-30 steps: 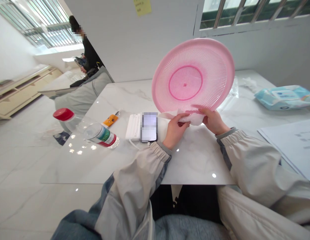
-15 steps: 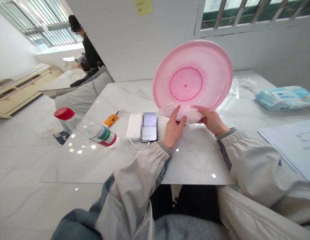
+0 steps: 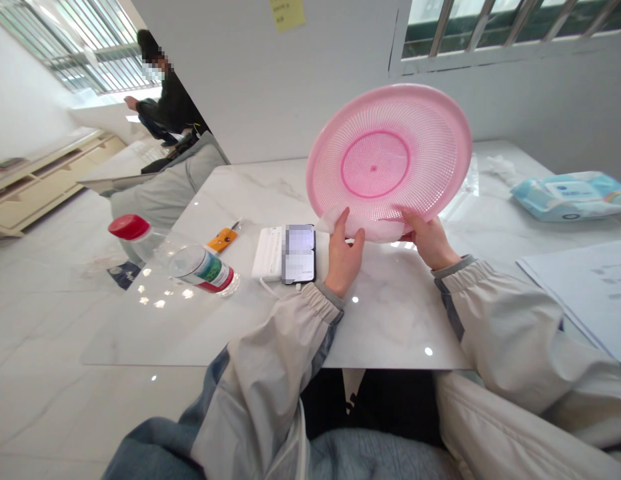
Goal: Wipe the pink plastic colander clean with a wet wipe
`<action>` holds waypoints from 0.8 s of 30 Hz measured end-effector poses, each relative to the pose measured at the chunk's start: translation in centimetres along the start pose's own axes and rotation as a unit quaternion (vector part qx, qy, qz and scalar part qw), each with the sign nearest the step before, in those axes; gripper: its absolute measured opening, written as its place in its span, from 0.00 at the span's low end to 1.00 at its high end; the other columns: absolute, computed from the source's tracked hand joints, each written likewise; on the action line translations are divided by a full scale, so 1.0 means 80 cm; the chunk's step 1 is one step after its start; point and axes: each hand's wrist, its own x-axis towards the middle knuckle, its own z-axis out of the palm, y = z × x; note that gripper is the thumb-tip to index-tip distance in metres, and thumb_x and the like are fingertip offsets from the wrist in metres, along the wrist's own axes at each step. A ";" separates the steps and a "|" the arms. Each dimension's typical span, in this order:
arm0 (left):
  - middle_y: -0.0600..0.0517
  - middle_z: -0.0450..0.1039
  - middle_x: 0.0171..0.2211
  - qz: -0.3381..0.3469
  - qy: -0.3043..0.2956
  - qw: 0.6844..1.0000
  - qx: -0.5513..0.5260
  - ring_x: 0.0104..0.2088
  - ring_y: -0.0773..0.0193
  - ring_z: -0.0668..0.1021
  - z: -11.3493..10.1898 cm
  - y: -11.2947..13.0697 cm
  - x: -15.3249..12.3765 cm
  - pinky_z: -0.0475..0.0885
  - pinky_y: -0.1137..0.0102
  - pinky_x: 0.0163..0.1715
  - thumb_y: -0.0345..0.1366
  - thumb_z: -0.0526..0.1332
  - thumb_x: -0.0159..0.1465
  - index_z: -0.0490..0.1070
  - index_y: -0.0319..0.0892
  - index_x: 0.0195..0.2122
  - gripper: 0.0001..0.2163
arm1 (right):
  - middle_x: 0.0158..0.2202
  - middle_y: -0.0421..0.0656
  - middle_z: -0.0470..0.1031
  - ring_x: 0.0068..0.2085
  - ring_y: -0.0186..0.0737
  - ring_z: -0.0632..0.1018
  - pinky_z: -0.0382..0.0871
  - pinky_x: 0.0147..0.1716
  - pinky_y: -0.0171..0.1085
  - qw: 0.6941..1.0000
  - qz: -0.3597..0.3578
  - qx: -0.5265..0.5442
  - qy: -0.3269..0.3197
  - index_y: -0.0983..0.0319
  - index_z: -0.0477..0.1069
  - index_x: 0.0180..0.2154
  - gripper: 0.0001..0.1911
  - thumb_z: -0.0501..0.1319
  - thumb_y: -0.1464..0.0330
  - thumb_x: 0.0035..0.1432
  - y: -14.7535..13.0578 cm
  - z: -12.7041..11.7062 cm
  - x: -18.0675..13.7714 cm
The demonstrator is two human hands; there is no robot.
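Observation:
A round pink plastic colander [image 3: 375,150] is tilted up above the table, its perforated inside facing me. A white wipe [image 3: 373,230] is folded over its near rim. My left hand [image 3: 346,257] holds the wipe against the rim, index finger over the top and thumb apart from it; the other fingers are mostly hidden. My right hand [image 3: 431,243] grips the rim at the lower right, thumb on the inside, next to the wipe's right end. The fingers under the rim are out of sight.
Left of my hands lie a phone [image 3: 300,253], a white power bank [image 3: 268,253] with a cable, an orange tag [image 3: 223,239] and a red-capped clear bottle [image 3: 205,268]. At right are a blue wipes pack [image 3: 570,197] and papers [image 3: 585,287]. A person [image 3: 175,100] sits beyond.
My left hand has shifted slightly left, its thumb moving off the wipe's middle. The colander has tipped and moved a little to the right. The seated person's arm has moved outward.

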 end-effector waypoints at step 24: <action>0.41 0.88 0.45 -0.111 -0.122 0.978 -0.125 0.41 0.57 0.89 0.009 0.001 -0.005 0.86 0.60 0.50 0.46 0.66 0.75 0.85 0.38 0.43 0.15 | 0.57 0.48 0.87 0.57 0.61 0.87 0.86 0.53 0.60 0.991 0.013 0.126 -0.033 0.53 0.77 0.55 0.30 0.75 0.47 0.57 -0.004 0.012 -0.003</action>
